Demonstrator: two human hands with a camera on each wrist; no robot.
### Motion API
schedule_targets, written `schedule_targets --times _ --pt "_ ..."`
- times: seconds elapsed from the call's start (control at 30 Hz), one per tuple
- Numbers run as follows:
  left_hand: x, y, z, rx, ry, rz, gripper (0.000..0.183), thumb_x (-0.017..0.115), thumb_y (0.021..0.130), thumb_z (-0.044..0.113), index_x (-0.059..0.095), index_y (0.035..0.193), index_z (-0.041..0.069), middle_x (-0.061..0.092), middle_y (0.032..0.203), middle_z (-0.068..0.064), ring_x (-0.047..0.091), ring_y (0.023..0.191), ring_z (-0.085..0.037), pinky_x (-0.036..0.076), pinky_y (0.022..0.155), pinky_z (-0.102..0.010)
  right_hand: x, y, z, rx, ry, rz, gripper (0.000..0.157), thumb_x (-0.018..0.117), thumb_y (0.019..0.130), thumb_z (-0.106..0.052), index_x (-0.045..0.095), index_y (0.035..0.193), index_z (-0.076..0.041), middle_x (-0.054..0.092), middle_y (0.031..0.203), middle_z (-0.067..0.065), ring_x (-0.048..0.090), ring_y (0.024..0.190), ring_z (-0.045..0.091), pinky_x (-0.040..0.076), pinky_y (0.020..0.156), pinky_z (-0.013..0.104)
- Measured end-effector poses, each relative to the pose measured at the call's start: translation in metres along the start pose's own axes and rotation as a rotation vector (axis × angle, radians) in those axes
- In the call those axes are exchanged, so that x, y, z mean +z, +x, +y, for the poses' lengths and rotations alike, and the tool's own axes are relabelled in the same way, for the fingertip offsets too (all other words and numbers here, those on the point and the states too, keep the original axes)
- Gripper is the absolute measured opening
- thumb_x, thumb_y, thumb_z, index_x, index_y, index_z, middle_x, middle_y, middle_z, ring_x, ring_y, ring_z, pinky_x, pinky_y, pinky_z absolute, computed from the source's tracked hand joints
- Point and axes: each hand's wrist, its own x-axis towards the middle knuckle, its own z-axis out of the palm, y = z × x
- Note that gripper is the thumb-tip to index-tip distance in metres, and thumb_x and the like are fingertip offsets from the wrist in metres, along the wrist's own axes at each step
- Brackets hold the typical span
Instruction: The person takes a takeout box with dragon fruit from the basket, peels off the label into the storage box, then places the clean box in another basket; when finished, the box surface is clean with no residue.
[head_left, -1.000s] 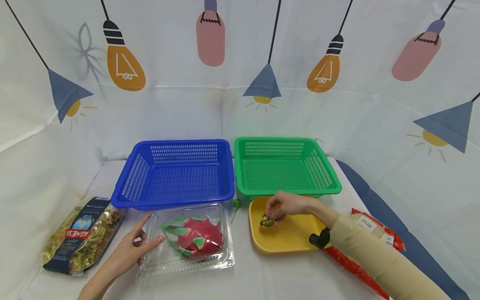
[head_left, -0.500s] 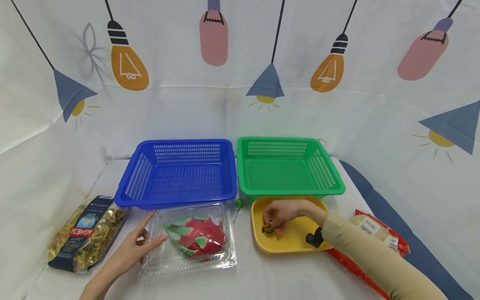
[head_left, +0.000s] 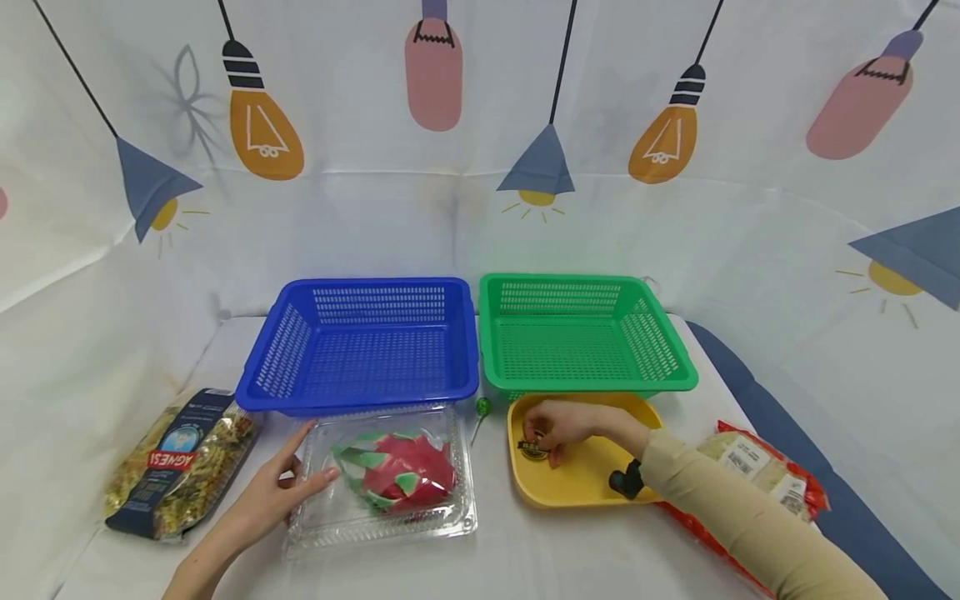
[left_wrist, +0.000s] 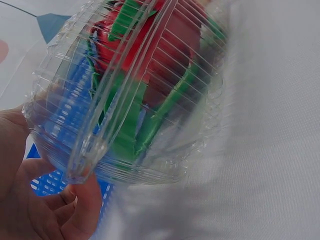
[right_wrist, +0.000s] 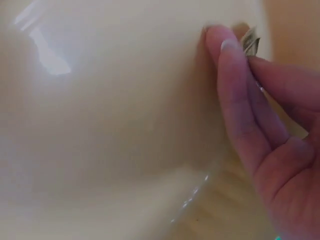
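My left hand (head_left: pixel 272 492) rests at the left side of a clear plastic clamshell box (head_left: pixel 390 532), its index finger and thumb spread along the edge. Inside the box lies a red dragon fruit (head_left: pixel 411 473) with green scales. In the left wrist view the thumb and fingers (left_wrist: pixel 82 205) touch the box's rim. My right hand (head_left: pixel 568 422) is inside a shallow yellow tray (head_left: pixel 581 475), pinching a small black-and-gold label (head_left: pixel 534 448) near the tray's left side. In the right wrist view, thumb and fingertips hold the label's edge (right_wrist: pixel 251 42), and most of it is hidden.
A blue basket (head_left: pixel 255 403) and a green basket (head_left: pixel 600 386) stand behind the box and tray. A pasta bag (head_left: pixel 176 462) lies at left. A red-edged bag (head_left: pixel 757 467) lies at right, partly under my right sleeve. A green lollipop (head_left: pixel 482 408) lies between box and tray.
The whole scene shifts slightly right in the head view. My right fingers move a little toward the tray's left side with the label. The left hand stays on the box.
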Motion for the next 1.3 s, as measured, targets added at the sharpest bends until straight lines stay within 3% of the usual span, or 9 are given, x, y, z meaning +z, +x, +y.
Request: schedule_targets --times 0.27,0.5,0.73,1.03,1.3 --pt "0.000 0.000 0.000 -0.004 0.001 0.002 0.089 0.066 0.097 0.033 0.007 0.163 0.020 0.039 0.087 -0.004 0.038 0.051 -0.008 0.050 0.048 -0.032 0.001 0.003 -0.006 -0.019 -0.176 0.019 0.022 0.062 0.086 0.013 0.062 0.100 -0.004 0.054 0.090 0.008 0.066 0.070 0.020 0.060 0.064 0.034" --pt "0.000 0.000 0.001 -0.006 0.002 -0.003 0.089 0.066 0.097 0.034 0.007 0.163 0.021 0.039 0.086 -0.005 0.038 0.051 -0.008 0.051 0.048 -0.033 0.001 0.005 -0.003 -0.096 -0.374 0.058 0.023 0.067 0.083 0.009 0.063 0.097 -0.009 0.058 0.088 0.002 0.052 0.066 0.006 0.048 0.058 0.019" --pt "0.000 -0.001 0.001 0.013 -0.006 -0.001 0.090 0.066 0.097 0.033 0.007 0.163 0.020 0.039 0.087 -0.005 0.037 0.051 -0.007 0.051 0.047 -0.033 0.001 0.006 -0.003 -0.129 -0.494 0.100 0.015 0.074 0.088 -0.011 0.060 0.095 -0.010 0.054 0.079 -0.002 0.043 0.067 0.004 0.037 0.061 0.019" --pt "0.001 -0.002 0.002 0.024 -0.019 -0.001 0.090 0.066 0.097 0.032 0.007 0.163 0.019 0.039 0.086 -0.005 0.037 0.050 -0.006 0.051 0.047 -0.033 -0.003 -0.001 0.007 -0.031 -0.477 0.104 0.024 0.075 0.090 -0.026 0.057 0.087 -0.011 0.048 0.074 -0.008 0.044 0.067 0.006 0.035 0.061 0.021" --pt "-0.001 -0.001 0.002 0.030 -0.024 -0.012 0.090 0.066 0.097 0.032 0.006 0.163 0.019 0.040 0.085 -0.005 0.038 0.051 -0.006 0.050 0.047 -0.032 -0.011 -0.008 0.018 -0.026 -0.380 0.073 0.016 0.071 0.091 -0.011 0.055 0.088 -0.008 0.046 0.075 -0.005 0.045 0.063 0.006 0.038 0.057 0.020"
